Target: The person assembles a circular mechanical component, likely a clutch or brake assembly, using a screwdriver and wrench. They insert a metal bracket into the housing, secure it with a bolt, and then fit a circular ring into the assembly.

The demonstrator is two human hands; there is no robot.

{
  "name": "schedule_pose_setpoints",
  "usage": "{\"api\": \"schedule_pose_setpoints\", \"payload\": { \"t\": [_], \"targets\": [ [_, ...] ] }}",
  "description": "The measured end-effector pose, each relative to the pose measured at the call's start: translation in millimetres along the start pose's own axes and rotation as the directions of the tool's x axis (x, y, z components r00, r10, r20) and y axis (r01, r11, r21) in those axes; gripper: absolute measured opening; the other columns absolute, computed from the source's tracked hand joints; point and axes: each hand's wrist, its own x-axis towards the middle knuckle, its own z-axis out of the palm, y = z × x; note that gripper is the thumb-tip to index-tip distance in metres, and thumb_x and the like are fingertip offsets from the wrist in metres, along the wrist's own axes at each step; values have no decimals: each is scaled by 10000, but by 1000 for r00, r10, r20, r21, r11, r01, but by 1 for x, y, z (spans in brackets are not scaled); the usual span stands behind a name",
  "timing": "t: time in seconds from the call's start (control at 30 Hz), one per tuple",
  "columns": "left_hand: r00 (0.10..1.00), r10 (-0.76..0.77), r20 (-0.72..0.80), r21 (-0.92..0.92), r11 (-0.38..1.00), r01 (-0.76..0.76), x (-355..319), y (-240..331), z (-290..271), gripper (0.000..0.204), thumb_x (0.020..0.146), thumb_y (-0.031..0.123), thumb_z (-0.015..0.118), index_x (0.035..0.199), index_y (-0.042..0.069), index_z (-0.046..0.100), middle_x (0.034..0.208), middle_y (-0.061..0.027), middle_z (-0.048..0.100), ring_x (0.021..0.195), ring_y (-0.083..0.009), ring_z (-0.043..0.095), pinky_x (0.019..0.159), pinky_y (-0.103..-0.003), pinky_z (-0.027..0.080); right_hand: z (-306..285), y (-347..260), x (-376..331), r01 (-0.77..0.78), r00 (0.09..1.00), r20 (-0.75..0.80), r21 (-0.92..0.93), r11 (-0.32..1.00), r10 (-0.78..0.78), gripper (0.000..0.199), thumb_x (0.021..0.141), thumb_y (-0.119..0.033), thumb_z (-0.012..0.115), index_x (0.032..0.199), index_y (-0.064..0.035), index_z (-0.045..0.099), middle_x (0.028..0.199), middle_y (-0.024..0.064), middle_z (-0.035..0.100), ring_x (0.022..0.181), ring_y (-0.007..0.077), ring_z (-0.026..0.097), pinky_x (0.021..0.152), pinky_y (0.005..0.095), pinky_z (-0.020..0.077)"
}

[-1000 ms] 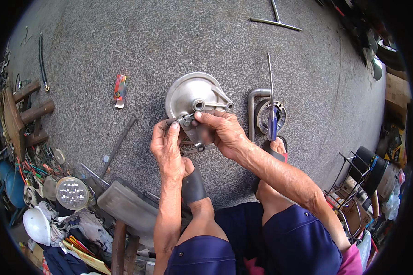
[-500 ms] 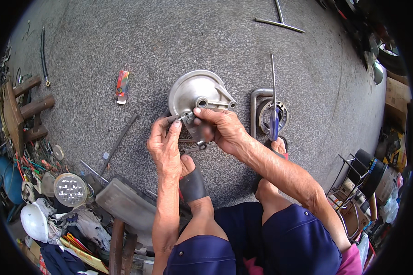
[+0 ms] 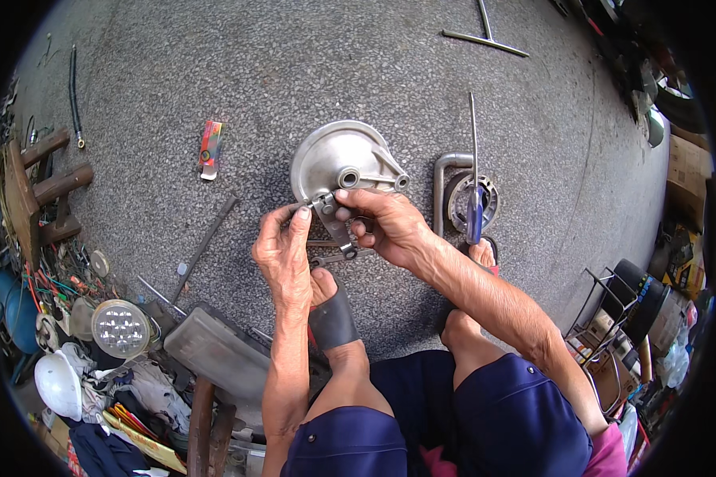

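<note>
While left hand (image 3: 285, 253), right hand (image 3: 396, 226) pinch a lever (image 3: 336, 226), red carton (image 3: 210, 149) (printed) lies apart.

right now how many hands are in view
2: the left hand, at the left of the upper end of the metal lever, and the right hand, at its right. No other hand shows.

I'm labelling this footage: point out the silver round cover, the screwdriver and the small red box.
Silver round cover (image 3: 334, 153), head view: its upper face.
Screwdriver (image 3: 474, 216), head view: its blue handle.
Small red box (image 3: 210, 148), head view: its printed side.
</note>
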Motion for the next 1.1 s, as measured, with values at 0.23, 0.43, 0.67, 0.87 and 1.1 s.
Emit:
{"api": "schedule_pose_setpoints", "payload": {
  "t": [0.23, 0.43, 0.67, 0.87, 1.1],
  "targets": [
    [997, 71, -12, 110, 991, -69, 3, 0, -2, 130, 921, 80, 726, 1002, -21, 722, 943, -41, 666, 858, -116, 629, 758, -265, 505, 0, -1, 1, -8, 1000, -3, 12, 1000, 8, 132, 910, -180, 736, 953, -67, 682, 786, 17, 667, 567, 63, 542, 440, 190, 352],
    [990, 138, 8, 104, 985, -138, 5, -5, -5, 124, 906, 38, 724, 1013, -25, 722, 951, -39, 670, 856, -112, 633, 757, -262, 507, -1, 0, 2, 16, 1000, -14, 19, 1000, -16, 116, 895, -154, 734, 931, -45, 713, 757, 24, 692, 543, 58, 578, 405, 198, 390],
    [999, -25, -30, -41, 999, 24, 4, 8, 2, 149, 932, 112, 719, 981, -28, 703, 883, -33, 660, 815, -93, 600, 704, -251, 485, -1, 1, 2, 30, 999, -35, 6, 1000, -29, 125, 892, -158, 742, 932, -41, 720, 761, 27, 697, 546, 62, 579, 422, 207, 404],
    [998, -64, 1, 109, 992, 63, 6, -5, -6, 202, 957, 164, 702, 961, -38, 691, 836, -11, 650, 731, -74, 555, 652, -237, 454, 1, 0, -1, 30, 999, -35, -10, 1000, -30, 123, 895, -162, 744, 925, -45, 721, 757, 24, 696, 544, 62, 580, 441, 208, 412],
    [999, 23, 40, -8, 1000, -23, 7, -2, -4, 147, 915, 34, 713, 1036, -49, 699, 928, -37, 693, 841, -89, 629, 774, -241, 516, 0, 1, -1, 33, 999, -42, -32, 999, -34, 129, 903, -177, 739, 915, -49, 724, 759, 23, 697, 540, 57, 576, 434, 200, 413]
  ]
}}
